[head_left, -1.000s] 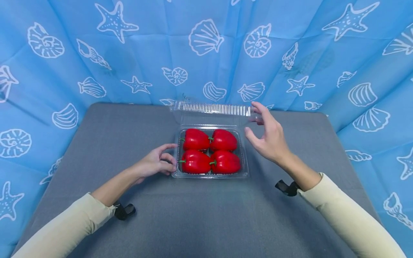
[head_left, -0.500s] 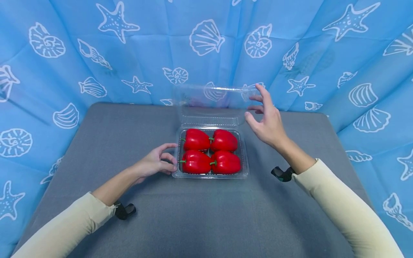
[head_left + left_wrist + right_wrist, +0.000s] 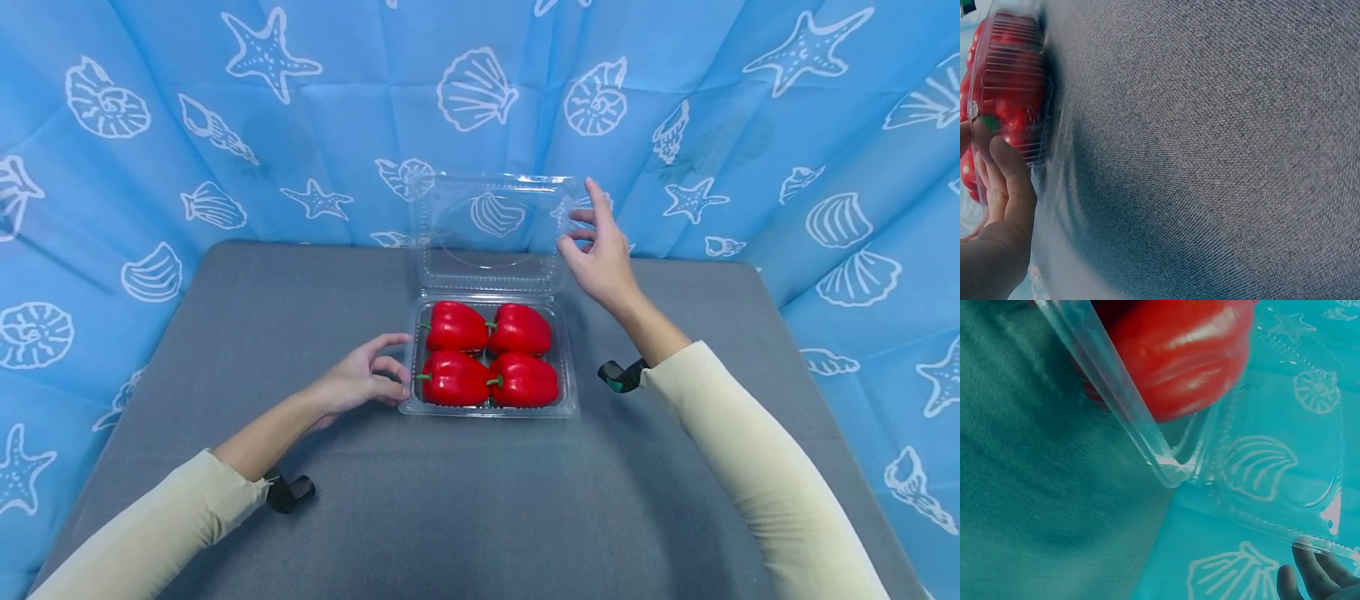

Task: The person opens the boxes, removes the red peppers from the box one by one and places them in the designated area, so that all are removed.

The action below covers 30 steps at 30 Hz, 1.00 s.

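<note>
A clear plastic clamshell container point(image 3: 568, 392) stands on the table, its lid point(image 3: 487, 225) raised nearly upright at the back. Several red bell peppers point(image 3: 453, 379) with green stems lie in its base, two by two. My left hand point(image 3: 360, 377) touches the left rim with thumb and fingers spread; in the left wrist view its fingers point(image 3: 1013, 169) lie against the ribbed side. My right hand point(image 3: 606, 257) is at the lid's right edge, index finger pointing up. In the right wrist view, its fingertips point(image 3: 1307, 559) touch that edge from outside.
A grey cloth covers the table point(image 3: 480, 500). Behind and at both sides hangs a blue curtain point(image 3: 337, 83) printed with white shells and starfish. A black strap mount point(image 3: 288, 492) sits at the left wrist, another black mount point(image 3: 622, 377) at the right.
The lid has swung up and back from a low tilt to nearly upright. My right hand has moved up with it, then slightly left. The left hand and peppers have stayed put.
</note>
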Motion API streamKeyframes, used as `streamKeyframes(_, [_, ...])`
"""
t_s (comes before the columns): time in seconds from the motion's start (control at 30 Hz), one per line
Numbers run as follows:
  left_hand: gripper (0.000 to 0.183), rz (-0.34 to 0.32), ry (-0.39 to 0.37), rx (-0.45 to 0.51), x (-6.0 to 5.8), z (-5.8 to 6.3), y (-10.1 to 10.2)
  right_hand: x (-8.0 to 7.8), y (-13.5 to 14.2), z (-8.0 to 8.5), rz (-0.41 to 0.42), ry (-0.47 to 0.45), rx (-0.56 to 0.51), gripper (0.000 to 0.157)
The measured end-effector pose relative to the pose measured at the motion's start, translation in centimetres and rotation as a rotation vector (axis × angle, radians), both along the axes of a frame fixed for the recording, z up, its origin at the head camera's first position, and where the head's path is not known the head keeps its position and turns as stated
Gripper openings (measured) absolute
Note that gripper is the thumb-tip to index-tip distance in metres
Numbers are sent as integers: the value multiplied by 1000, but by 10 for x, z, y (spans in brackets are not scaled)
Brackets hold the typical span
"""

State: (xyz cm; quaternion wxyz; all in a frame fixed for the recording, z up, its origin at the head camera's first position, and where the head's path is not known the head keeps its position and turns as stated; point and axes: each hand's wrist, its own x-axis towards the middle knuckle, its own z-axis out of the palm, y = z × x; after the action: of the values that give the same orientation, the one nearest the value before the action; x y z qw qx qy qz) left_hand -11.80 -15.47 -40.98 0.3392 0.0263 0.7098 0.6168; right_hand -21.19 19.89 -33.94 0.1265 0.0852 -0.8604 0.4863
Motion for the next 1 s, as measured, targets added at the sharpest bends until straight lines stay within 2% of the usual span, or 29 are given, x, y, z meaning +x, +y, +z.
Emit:
streamKeyframes(0.1, [76,0,-2,3,0,-1,0,-4,0,-5,0,-45,-15,75])
streamKeyframes(0.47, [77,-11,-7,30,-1,-4,-1,-9,4,-23,34,-194,40,75])
streamKeyframes(0.83, [76,-13,-6,52,-1,-6,-2,-7,6,-28,60,-180,61,75])
streamKeyframes(1.0, [76,-13,-7,58,-2,-6,-2,-7,11,-33,52,-132,129,75])
